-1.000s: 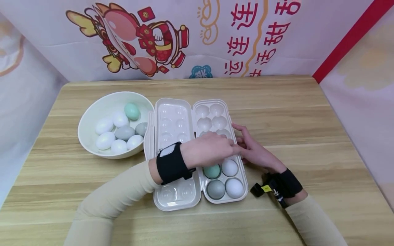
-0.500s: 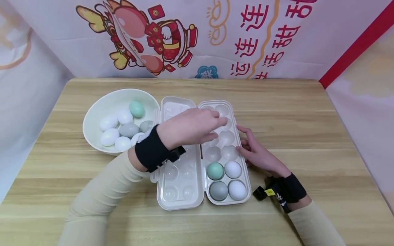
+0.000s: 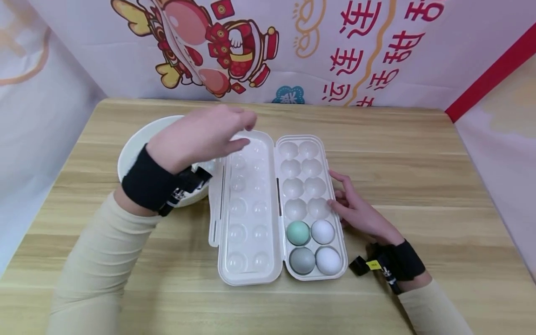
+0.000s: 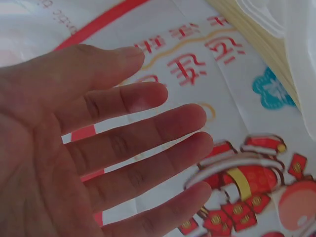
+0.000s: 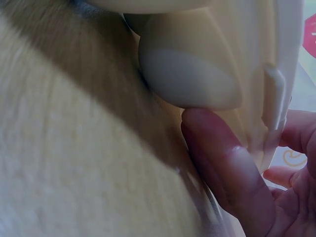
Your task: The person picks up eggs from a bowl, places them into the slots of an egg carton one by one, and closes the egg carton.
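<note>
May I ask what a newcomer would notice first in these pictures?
Probably the green egg, grey egg and two white eggs at the near end of the open carton. Next might come the red cartoon figure on the backdrop behind the table, and the left hand partly hiding the bowl on the left.

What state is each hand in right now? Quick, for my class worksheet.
Left hand: open, holding nothing.
Right hand: touching the side of the egg carton; whether it grips cannot be told.
</note>
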### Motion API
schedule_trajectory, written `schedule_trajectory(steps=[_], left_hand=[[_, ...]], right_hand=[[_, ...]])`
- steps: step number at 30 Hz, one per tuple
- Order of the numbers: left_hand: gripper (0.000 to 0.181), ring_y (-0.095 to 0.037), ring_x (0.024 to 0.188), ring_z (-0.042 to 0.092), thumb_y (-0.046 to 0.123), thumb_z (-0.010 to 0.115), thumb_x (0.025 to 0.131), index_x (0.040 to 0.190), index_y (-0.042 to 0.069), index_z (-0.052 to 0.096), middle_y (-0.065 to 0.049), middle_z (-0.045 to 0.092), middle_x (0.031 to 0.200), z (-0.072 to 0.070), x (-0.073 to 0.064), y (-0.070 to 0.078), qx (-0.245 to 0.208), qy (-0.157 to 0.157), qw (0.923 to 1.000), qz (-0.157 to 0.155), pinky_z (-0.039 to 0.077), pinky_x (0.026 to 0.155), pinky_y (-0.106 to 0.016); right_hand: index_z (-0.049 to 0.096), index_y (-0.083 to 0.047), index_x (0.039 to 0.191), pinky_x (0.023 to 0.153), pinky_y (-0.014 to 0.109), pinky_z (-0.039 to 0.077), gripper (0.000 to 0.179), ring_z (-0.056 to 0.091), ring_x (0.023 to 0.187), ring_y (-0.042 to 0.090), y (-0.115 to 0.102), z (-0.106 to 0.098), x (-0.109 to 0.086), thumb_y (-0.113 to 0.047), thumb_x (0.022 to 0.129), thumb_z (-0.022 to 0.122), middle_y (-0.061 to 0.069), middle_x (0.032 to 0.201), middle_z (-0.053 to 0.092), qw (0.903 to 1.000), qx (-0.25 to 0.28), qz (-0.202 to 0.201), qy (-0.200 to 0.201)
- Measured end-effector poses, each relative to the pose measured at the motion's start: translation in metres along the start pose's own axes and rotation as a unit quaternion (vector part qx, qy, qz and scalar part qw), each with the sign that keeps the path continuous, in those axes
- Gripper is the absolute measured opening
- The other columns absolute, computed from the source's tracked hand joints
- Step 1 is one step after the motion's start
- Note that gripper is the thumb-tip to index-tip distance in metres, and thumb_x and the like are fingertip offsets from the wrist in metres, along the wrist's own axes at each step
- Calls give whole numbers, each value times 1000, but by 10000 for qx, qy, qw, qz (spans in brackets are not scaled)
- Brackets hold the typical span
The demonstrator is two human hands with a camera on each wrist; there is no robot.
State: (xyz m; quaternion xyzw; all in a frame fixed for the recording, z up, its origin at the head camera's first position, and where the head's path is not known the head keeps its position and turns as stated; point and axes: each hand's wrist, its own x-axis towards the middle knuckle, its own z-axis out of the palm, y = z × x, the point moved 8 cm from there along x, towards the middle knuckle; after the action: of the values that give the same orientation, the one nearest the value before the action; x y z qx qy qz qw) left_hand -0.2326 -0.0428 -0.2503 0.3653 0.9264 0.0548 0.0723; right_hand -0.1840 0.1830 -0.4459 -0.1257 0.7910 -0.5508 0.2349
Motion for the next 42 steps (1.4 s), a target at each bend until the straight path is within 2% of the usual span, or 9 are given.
schedule_trajectory(steps=[6,11,15,21,26,31,36,38,42], left_hand=[[30,-30,88,57,15,59,89,114,1,54,-20,61,108,-2,-11,-22,-233,-244,9991,-245,51,81,-45],[30,-31,89,57,15,58,88,113,-1,53,-22,61,109,3,-11,-39,-284,-472,9979,-330,51,79,-46],[30,-35,94,56,17,56,90,113,-2,54,-25,60,110,14,-8,-63,-401,-808,9945,-534,49,82,-48],[41,-35,96,54,26,53,91,120,-2,50,-28,57,115,37,-4,-103,-620,-1450,9821,-1035,49,79,-47],[46,-38,101,54,28,52,92,124,-4,46,-30,55,118,50,-3,-123,-870,-1690,9751,-1144,49,81,-49],[50,-41,106,52,29,50,92,124,-9,46,-33,53,120,58,-4,-139,-867,-1816,9717,-1235,46,86,-53],[39,-32,84,51,29,49,92,107,-6,56,-19,56,91,66,-7,-156,-597,-1993,9658,-1546,44,72,-43],[35,-27,76,48,31,48,92,96,-3,58,-12,51,81,70,-10,-162,-477,-2125,9595,-1786,40,65,-39],[36,-25,71,45,32,43,94,83,0,56,-9,45,71,78,-12,-171,-330,-2346,9442,-2286,36,64,-36]], right_hand=[[5,-36,143,59,44,55,64,59,93,32,1,-2,-2,-19,96,46,26,122,51,9999,144,-4,-12],[5,-36,143,60,44,55,64,58,95,32,1,-4,-4,-20,97,45,26,125,49,9998,168,-33,-32],[4,-35,143,60,44,55,63,58,96,32,-2,-4,-4,-19,97,44,26,127,48,9997,204,-99,-82],[5,-35,143,58,42,55,63,59,93,32,-3,-2,-3,-18,97,44,26,124,50,9996,222,-146,-95],[6,-36,143,58,40,54,63,58,94,32,-1,-1,-3,-18,97,45,26,124,49,9997,234,-64,-76],[7,-36,143,58,39,53,62,58,94,32,0,-1,-2,-19,96,45,25,125,49,9996,283,-23,-53],[7,-35,143,56,39,53,62,58,92,31,0,0,-2,-17,96,45,26,124,50,9995,325,-37,-30],[8,-34,142,55,39,53,62,58,92,31,0,0,-1,-17,96,45,26,124,50,9994,331,-42,-20],[8,-35,142,57,39,53,62,58,92,31,1,0,0,-17,96,45,25,124,50,9993,366,-20,-36]])
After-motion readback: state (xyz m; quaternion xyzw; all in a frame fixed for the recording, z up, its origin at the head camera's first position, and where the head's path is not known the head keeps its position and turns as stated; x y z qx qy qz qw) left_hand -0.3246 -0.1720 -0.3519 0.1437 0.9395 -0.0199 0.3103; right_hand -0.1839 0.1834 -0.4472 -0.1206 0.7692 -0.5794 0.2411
